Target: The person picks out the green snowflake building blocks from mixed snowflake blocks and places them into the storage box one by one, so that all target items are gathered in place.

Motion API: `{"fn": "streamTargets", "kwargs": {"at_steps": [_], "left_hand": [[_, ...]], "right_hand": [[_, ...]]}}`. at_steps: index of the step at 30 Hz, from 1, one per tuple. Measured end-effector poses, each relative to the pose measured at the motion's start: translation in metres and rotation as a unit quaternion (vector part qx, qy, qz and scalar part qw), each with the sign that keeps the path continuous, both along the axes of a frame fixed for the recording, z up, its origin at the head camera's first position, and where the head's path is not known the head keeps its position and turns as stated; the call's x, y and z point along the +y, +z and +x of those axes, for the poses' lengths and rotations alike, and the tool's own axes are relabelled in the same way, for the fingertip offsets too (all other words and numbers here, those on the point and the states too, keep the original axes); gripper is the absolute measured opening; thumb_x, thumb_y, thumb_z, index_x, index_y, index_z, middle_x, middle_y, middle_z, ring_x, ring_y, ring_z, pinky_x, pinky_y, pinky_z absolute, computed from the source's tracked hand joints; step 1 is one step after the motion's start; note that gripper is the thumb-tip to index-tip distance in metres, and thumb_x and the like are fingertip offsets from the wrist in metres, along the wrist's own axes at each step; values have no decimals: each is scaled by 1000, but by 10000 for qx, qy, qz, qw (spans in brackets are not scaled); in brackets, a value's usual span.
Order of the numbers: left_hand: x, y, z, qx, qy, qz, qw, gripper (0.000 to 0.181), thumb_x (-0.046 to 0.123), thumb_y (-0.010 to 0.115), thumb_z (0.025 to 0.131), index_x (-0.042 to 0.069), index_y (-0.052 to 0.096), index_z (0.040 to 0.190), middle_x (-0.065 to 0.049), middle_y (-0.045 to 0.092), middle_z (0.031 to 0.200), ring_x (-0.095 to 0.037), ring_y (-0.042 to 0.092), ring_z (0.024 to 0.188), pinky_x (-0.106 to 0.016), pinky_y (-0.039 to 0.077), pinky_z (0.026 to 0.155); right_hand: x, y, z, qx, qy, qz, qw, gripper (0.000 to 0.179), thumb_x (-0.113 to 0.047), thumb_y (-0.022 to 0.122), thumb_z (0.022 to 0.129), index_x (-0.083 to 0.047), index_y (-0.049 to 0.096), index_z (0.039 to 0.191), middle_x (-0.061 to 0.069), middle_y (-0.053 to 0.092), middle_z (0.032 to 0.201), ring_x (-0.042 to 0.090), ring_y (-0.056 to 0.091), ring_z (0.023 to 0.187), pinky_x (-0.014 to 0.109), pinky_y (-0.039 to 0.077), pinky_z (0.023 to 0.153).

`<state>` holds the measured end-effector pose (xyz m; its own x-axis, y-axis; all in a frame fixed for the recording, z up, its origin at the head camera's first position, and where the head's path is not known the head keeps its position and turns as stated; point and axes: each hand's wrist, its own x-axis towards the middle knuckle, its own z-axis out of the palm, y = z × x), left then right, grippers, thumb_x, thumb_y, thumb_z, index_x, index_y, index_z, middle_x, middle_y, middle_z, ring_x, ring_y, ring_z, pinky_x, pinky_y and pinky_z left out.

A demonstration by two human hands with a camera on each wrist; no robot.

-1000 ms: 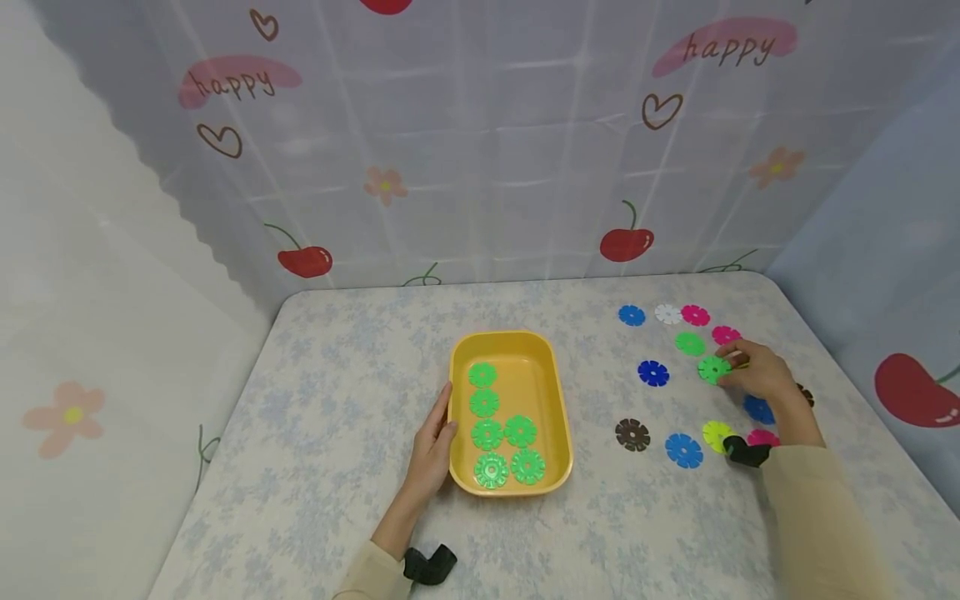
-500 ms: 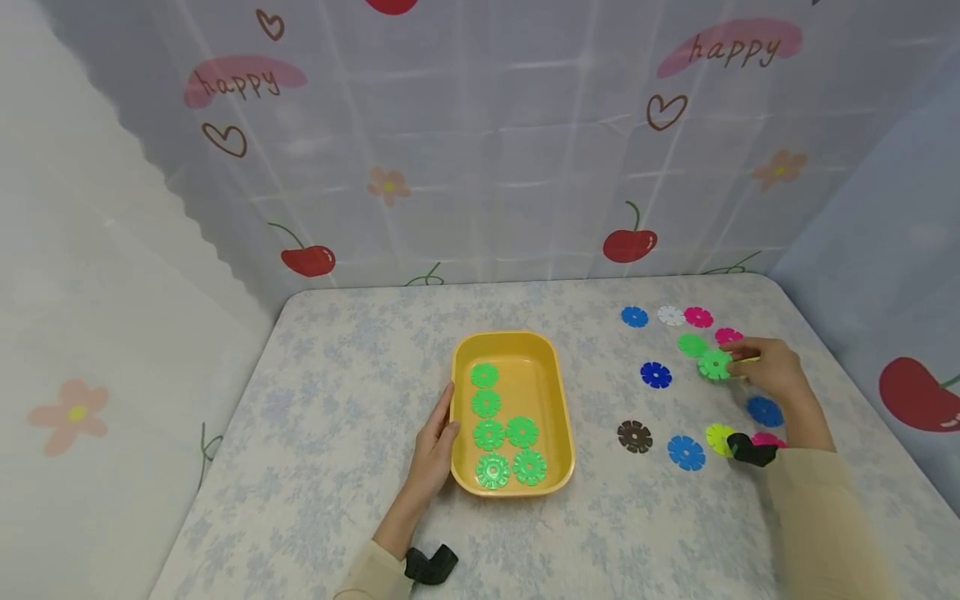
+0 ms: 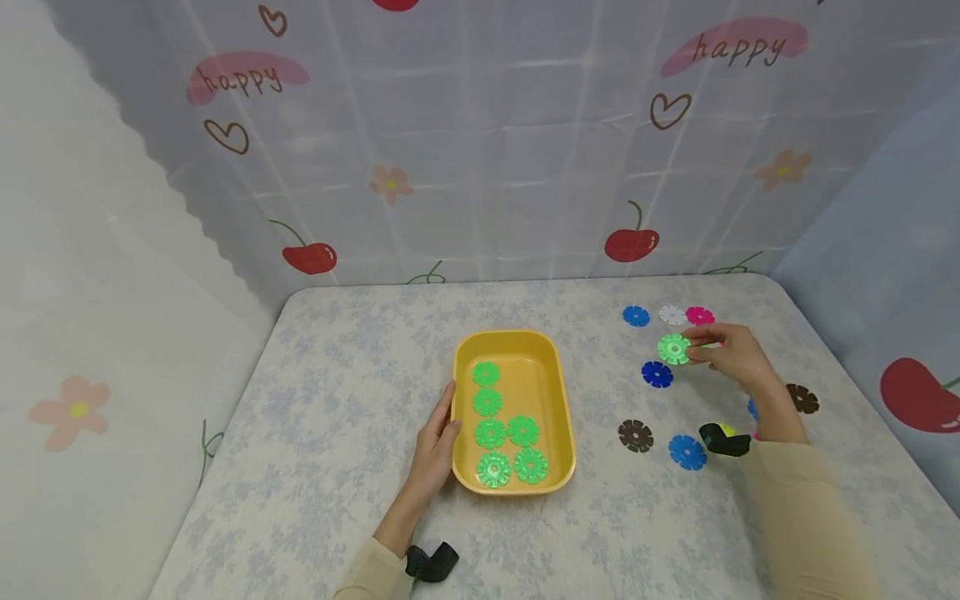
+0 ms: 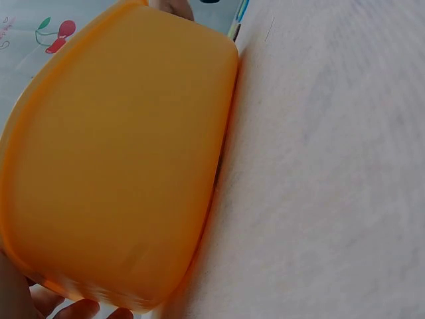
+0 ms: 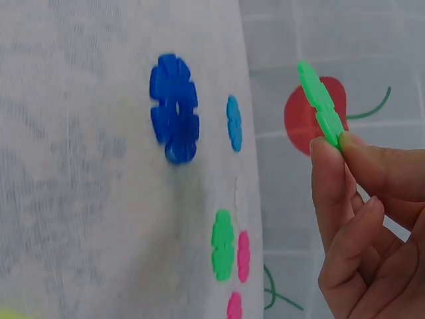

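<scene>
My left hand (image 3: 432,446) grips the left side of a yellow tray (image 3: 528,367), thumb at its rim. The tray's orange-looking outer wall (image 4: 119,153) fills much of the left wrist view, with fingertips (image 4: 83,310) curled at its edge. Several green notched plastic discs (image 3: 490,433) lie inside the tray, mostly along its left side. To the right, my right hand (image 3: 729,354) pinches another green disc (image 5: 321,105) between thumb and fingers, raised above the table. A second green disc (image 5: 223,246) lies on the table in the right wrist view; the hand and held disc hide it in the head view.
Loose discs lie around the right hand: dark blue (image 3: 657,374), light blue (image 3: 636,316), white (image 3: 672,315), pink (image 3: 700,316), brown (image 3: 635,436) and another blue (image 3: 687,452). The sleeve and wrist strap partly cover a yellow one (image 3: 727,430). A printed curtain (image 3: 480,167) hangs behind the table.
My right hand has lifted the green disc off the table and carried it left and slightly away from me. The left hand and tray stay where they were.
</scene>
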<state>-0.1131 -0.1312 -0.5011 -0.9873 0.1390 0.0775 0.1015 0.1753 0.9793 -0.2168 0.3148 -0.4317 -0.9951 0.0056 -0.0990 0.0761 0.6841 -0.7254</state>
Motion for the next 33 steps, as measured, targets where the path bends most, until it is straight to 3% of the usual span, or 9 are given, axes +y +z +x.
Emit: {"fn": "streamTargets", "kwargs": {"at_steps": [8,12,23,33], "left_hand": [[0,-2,0,-32,-6,-3,10000,56,9,35,106,20,18,158,-4,15,164,-21,15,151,-38,21,118],[1,-1,1,-101,13,33,9999,56,8,35,106,21,18,158,-3,15,164,-19,15,151,-41,20,119],[0,0,0,-77,-21,14,10000,56,8,34,106,21,17,158,-5,15,164,-22,16,151,-43,23,118],[0,0,1,-82,-56,37,9999,56,10,34,107,20,16,158,-2,14,164,-21,15,151,-42,21,119]], "right_hand": [[-52,15,-9,52,803,-418,9959,34,-12,66,93,5,63,122,22,62,109,7,66,79,34,57,72],[-81,26,-11,260,1362,-553,9888,30,-11,68,91,3,66,118,21,63,104,15,67,79,31,57,70],[-152,43,-26,126,2760,-732,9583,15,-1,64,91,-2,71,105,15,67,95,22,62,72,29,51,60],[-196,28,-34,219,3787,-359,9246,17,8,64,87,0,72,98,12,66,89,21,58,82,33,56,69]]}}
